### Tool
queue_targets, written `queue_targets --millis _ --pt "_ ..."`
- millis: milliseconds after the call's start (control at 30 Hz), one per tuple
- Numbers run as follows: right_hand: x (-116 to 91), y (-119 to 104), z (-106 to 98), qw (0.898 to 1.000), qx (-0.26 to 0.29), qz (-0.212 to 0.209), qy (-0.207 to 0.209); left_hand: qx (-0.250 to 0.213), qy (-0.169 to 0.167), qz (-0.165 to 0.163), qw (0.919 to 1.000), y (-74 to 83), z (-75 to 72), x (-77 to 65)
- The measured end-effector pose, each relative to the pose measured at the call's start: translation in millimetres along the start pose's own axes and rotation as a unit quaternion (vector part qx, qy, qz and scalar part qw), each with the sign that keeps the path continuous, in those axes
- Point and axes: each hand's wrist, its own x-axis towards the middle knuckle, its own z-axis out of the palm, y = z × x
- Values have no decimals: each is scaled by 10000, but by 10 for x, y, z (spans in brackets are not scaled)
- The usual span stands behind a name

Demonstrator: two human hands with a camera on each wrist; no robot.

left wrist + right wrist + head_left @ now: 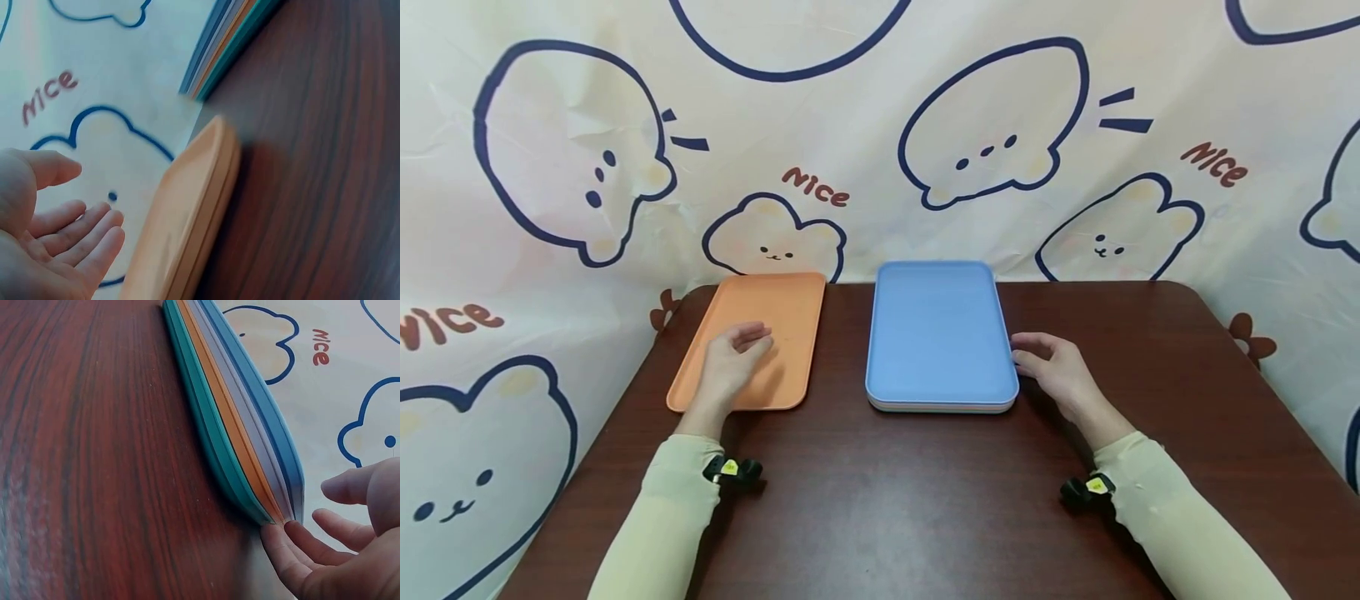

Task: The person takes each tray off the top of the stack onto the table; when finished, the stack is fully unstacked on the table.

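On the left of the table lies an orange tray [793, 317]. My left hand [733, 360] hovers over it with relaxed fingers and a raised thumb, holding nothing. In the left wrist view the orange tray [181, 212] shows a layered edge beside the fingers. In the middle, a blue tray [936, 333] tops a stack. From the right wrist view, a lavender tray [234, 403], an orange tray [228, 419] and a green tray [200, 419] lie under the blue one. My right hand [1063, 375] is at the stack's right side, fingertips right at the edges, thumb apart.
The dark brown wooden table [880, 508] reaches back to a white cloth [865, 125] printed with cartoon bears and the word "Nice". A gap of table separates the orange tray from the stack. Each wrist carries a small black camera [741, 471].
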Motion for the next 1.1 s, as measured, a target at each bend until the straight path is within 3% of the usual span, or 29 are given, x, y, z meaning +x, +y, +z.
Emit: queue_targets --millis 233,600,867,1100 --pt "-23 -6 -7 9999 47 -112 71 48 -561 273 9980 107 365 -44" --pt "-7 0 15 9999 47 22 112 87 -1430 392 9889 250 907 -76" --pt "30 15 27 9999 -5 59 138 -127 -1509 297 9880 313 1152 -73" --pt "85 42 66 9994 -263 80 200 -102 -1443 168 9893 312 1271 -52"
